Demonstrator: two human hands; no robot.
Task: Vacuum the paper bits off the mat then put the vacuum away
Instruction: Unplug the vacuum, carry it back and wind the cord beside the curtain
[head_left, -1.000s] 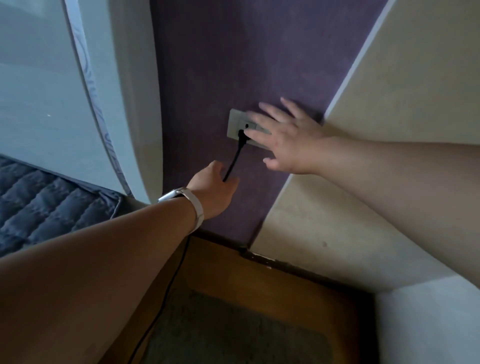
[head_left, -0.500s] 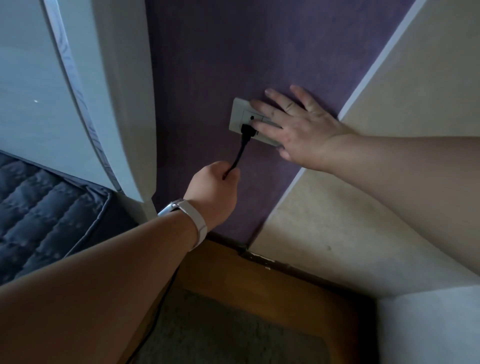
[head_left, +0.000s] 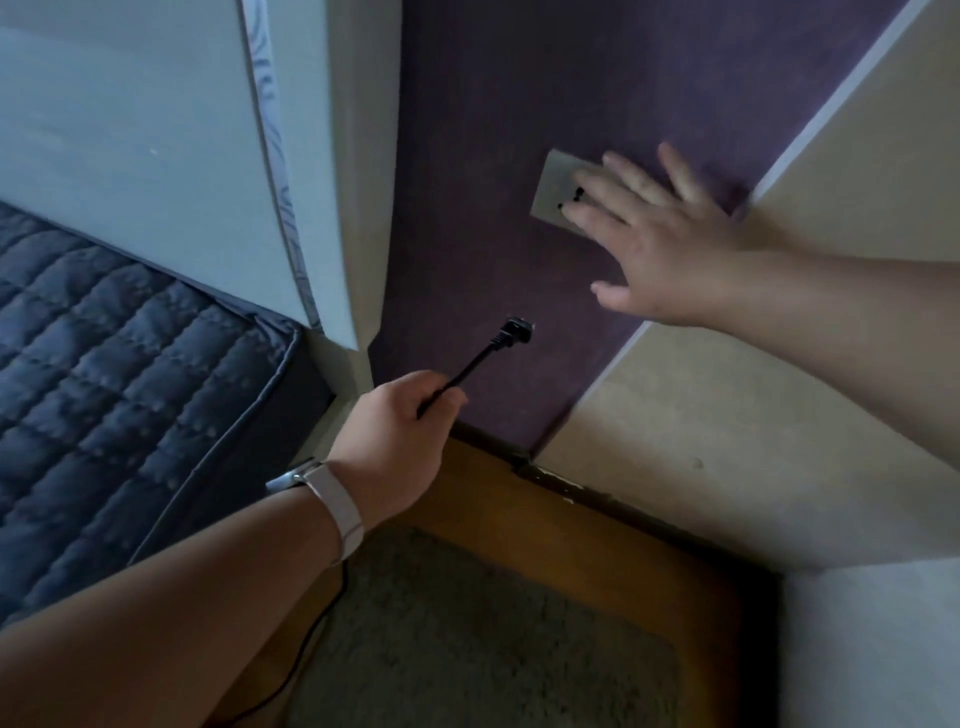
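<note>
My left hand is closed around a thin black power cord. The cord's black plug hangs free in the air, out of the wall and below the socket. My right hand lies flat with fingers spread against the grey wall socket plate on the purple wall. The cord runs down under my left arm to the floor. A grey-green mat lies on the wooden floor below. The vacuum itself is out of view.
A dark blue quilted mattress lies at the left against a pale upholstered headboard. A cream wall panel fills the right side. A dark skirting strip runs along the wall's foot.
The plug has come out of the socket. My left hand has pulled the cord down and away from the wall, while my right hand has stayed pressed on the socket plate.
</note>
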